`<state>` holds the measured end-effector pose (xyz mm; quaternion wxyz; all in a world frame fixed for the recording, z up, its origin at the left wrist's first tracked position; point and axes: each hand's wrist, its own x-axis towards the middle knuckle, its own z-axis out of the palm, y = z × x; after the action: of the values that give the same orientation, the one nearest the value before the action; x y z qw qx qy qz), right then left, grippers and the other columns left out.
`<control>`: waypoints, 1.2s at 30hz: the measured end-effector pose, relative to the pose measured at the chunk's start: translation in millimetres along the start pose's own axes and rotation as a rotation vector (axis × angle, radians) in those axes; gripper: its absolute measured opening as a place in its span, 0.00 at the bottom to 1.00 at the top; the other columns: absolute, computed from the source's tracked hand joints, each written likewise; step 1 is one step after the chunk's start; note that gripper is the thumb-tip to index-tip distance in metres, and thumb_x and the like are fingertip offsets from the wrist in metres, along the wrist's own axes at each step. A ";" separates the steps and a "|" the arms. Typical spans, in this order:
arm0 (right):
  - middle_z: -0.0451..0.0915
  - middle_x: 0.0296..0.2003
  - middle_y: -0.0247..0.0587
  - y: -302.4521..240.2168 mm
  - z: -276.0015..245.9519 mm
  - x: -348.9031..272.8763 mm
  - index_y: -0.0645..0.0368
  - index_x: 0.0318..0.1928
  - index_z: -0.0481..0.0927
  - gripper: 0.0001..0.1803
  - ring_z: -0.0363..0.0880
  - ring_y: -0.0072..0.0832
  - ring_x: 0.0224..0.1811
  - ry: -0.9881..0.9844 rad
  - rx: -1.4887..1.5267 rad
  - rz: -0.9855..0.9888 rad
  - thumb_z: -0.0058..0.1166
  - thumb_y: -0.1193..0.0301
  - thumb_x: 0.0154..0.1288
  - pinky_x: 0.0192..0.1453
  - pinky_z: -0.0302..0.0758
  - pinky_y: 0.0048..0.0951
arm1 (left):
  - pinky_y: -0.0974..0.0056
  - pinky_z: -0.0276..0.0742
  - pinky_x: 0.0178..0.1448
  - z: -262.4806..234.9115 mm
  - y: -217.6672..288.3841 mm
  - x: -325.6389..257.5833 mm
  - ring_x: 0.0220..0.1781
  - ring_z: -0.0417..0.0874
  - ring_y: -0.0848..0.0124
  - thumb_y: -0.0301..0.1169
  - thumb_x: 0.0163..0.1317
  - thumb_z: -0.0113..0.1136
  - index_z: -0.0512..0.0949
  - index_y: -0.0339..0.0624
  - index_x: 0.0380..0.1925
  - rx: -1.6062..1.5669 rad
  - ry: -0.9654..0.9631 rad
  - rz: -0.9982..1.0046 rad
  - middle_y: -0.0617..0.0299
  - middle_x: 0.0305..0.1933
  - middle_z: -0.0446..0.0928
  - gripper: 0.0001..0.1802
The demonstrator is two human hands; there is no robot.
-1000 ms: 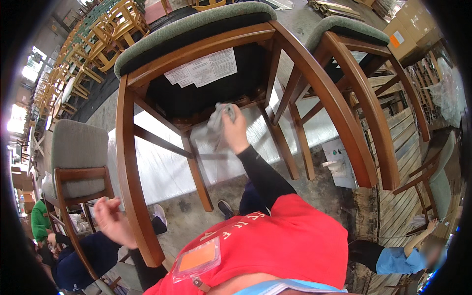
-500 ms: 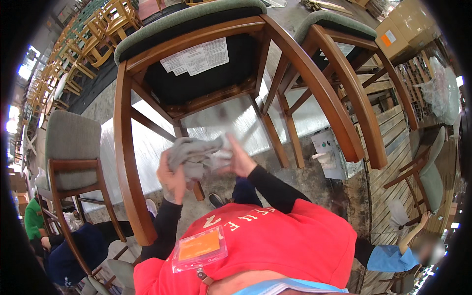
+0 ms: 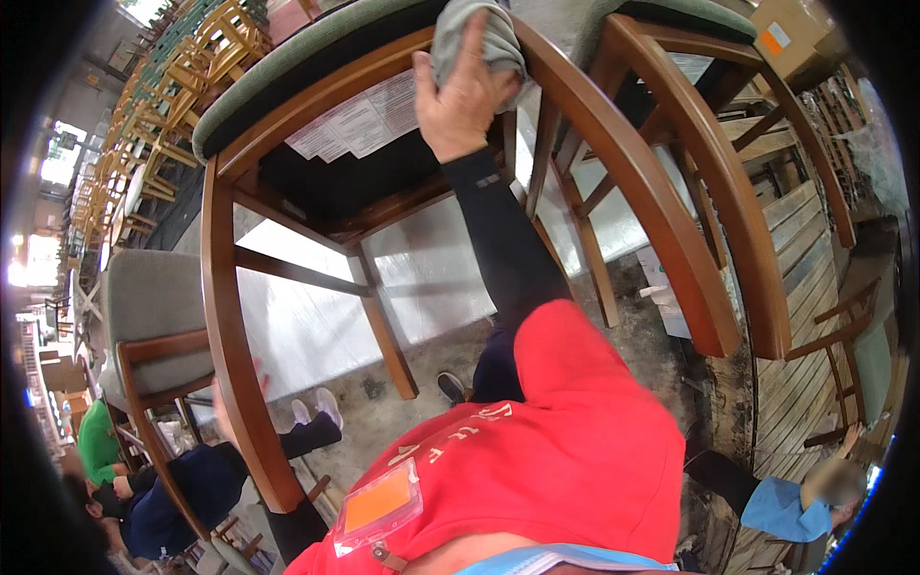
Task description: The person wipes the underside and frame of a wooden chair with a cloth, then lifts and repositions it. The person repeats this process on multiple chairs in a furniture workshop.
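Cloth [image 3: 476, 38] sits bunched under your right hand [image 3: 458, 101], fingers wrapped round it, pressed on the wooden chair [image 3: 613, 153] at its top rail. Left hand [image 3: 228, 407] hides behind the chair's leg; grip unreadable. Push hard and that chair could tip.

Right hand [image 3: 460, 101] presses a grey cloth [image 3: 474, 38] against the top rail of the upturned wooden chair [image 3: 623, 182]. Left hand [image 3: 222, 407] grips that chair's lower-left leg, partly hidden behind it.
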<state>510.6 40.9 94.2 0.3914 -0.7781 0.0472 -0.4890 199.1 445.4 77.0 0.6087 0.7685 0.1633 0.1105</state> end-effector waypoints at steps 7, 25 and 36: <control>0.84 0.38 0.35 -74.1 86.8 -73.4 0.38 0.58 0.83 0.23 0.77 0.44 0.50 -0.131 0.259 -0.661 0.60 0.50 0.64 0.71 0.52 0.68 | 0.43 0.64 0.72 69.7 179.0 19.0 0.37 0.87 0.60 0.48 0.67 0.55 0.81 0.38 0.34 0.281 -0.433 0.694 0.58 0.25 0.81 0.21; 0.72 0.64 0.48 -91.7 156.2 -161.0 0.48 0.55 0.79 0.24 0.61 0.60 0.72 -0.029 0.392 -0.598 0.64 0.64 0.56 0.68 0.56 0.71 | 0.53 0.74 0.51 93.6 173.6 29.7 0.12 0.69 0.69 0.36 0.47 0.77 0.80 0.46 0.20 0.464 -0.791 0.705 0.73 0.09 0.65 0.13; 0.75 0.63 0.39 -43.4 158.8 -215.5 0.55 0.64 0.74 0.26 0.72 0.36 0.65 -0.910 0.668 -0.373 0.51 0.56 0.72 0.71 0.67 0.36 | 0.55 0.73 0.50 89.3 160.8 27.4 0.10 0.67 0.75 0.48 0.57 0.72 0.81 0.42 0.20 0.400 -0.739 0.730 0.74 0.09 0.66 0.21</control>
<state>512.4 258.5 -67.6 0.5034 -0.7393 -0.4195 -0.1552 276.1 342.6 211.6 0.3901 0.8635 -0.3198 0.0042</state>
